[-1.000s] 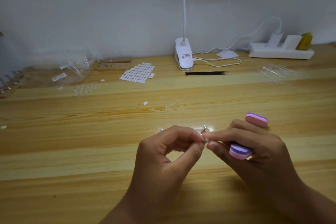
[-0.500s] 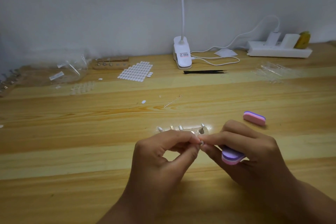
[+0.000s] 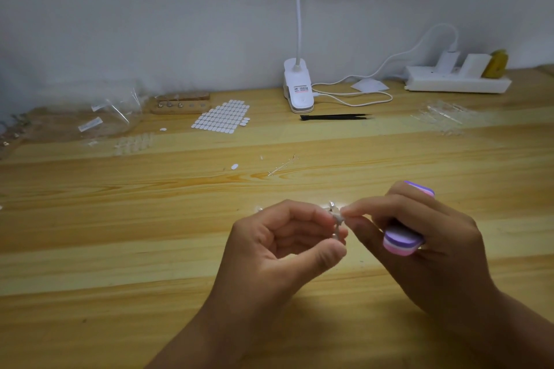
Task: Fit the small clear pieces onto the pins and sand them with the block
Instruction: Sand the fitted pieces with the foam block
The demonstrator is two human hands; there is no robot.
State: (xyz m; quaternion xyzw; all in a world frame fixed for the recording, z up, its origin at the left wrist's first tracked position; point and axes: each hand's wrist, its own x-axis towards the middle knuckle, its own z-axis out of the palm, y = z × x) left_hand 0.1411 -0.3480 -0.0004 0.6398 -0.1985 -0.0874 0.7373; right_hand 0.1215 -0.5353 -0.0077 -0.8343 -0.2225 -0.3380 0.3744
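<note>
- My left hand (image 3: pixel 284 244) is hovering over the bench (image 3: pixel 120 249), well in front of the clip lamp (image 3: pixel 298 90). Its fingers (image 3: pixel 326 255) are curling in and pinching a small metal pin (image 3: pixel 338 223) between thumb and forefinger.
- My right hand (image 3: pixel 425 243), in front and a little right of the lamp, is nipping the top of that pin with thumb and forefinger. I cannot tell whether a clear piece is sitting there.
- The other right fingers are clamping the purple-and-pink sanding block (image 3: pixel 401 241) against my palm.
- Black tweezers (image 3: pixel 335 117) are lying just in front of the lamp.
- A sheet of white oval stickers (image 3: pixel 221 118) is lying left of the lamp, with a wooden holder (image 3: pixel 181 103) farther left.
- Small clear pieces (image 3: pixel 443 117) are lying well right of the lamp.
</note>
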